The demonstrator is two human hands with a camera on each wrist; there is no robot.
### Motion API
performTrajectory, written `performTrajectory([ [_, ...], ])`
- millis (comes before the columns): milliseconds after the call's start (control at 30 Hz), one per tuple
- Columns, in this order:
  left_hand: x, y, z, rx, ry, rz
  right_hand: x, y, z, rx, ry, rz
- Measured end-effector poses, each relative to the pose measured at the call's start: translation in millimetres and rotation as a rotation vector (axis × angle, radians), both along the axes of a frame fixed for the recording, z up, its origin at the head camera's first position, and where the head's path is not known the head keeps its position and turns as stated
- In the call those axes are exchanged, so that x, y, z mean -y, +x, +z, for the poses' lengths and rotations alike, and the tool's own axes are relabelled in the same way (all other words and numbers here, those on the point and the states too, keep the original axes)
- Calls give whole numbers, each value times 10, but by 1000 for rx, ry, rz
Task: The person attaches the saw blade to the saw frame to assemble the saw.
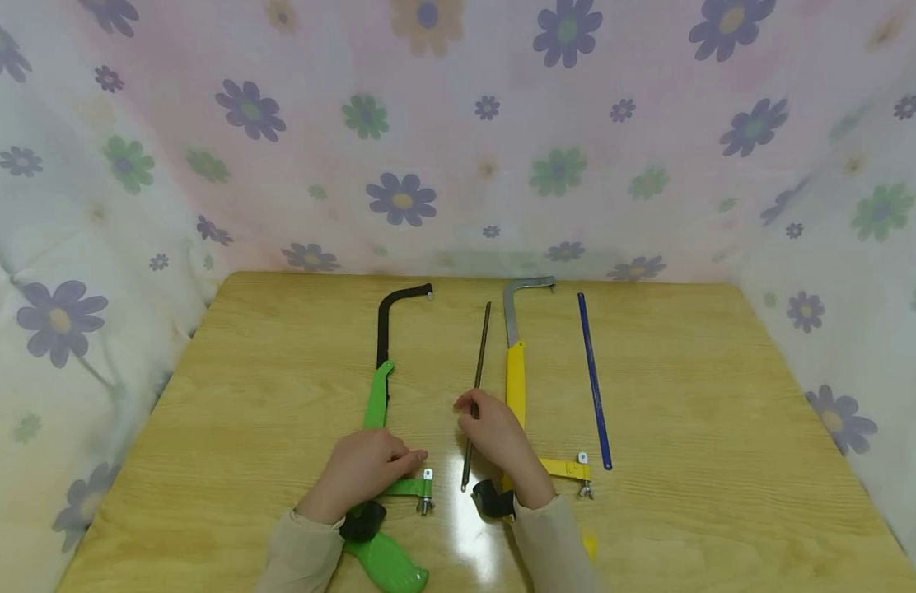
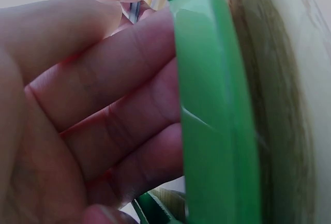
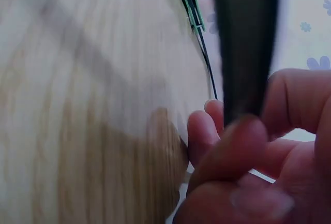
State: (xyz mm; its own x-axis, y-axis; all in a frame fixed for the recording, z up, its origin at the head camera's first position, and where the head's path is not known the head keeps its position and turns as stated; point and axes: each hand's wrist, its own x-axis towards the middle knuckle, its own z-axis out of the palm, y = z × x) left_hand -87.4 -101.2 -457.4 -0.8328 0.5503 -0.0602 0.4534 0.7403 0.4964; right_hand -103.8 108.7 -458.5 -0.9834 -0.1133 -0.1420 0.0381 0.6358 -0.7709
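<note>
A green hacksaw frame with a black arm (image 1: pixel 382 329) lies at the left of the table, with my left hand (image 1: pixel 363 469) over its middle. Up close in the left wrist view, the left fingers (image 2: pixel 124 89) meet the green frame (image 2: pixel 214 100), their tips hidden by it. My right hand (image 1: pixel 504 441) pinches a thin dark blade (image 1: pixel 482 354) between thumb and finger, left of a yellow hacksaw frame (image 1: pixel 516 383) with a grey arm. The right wrist view shows that blade (image 3: pixel 247 48) blurred above the right hand's fingers (image 3: pixel 227 151).
A blue blade (image 1: pixel 595 383) lies right of the yellow frame. Wing nuts are on the green frame's lower arm (image 1: pixel 408 487) and the yellow frame's lower arm (image 1: pixel 565 469). The green handle (image 1: pixel 387 563) is near the front edge. Flowered cloth (image 1: pixel 458 148) surrounds the table's back and sides.
</note>
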Motion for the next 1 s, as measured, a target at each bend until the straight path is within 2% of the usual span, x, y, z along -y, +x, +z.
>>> performTrajectory([
  [133,9,32,-77,8,1,-8,8,45,-61,11,0,-6],
  [233,15,28,-97,-1,3,-8,17,31,-79,11,-1,-10],
  [600,0,10,4,-5,3,-2,22,8,-24,-30,29,30],
  [900,1,16,5,-8,12,-2,7,31,-27,20,-58,31],
  [1000,4,15,-3,-9,13,1,-3,20,-56,19,-60,37],
])
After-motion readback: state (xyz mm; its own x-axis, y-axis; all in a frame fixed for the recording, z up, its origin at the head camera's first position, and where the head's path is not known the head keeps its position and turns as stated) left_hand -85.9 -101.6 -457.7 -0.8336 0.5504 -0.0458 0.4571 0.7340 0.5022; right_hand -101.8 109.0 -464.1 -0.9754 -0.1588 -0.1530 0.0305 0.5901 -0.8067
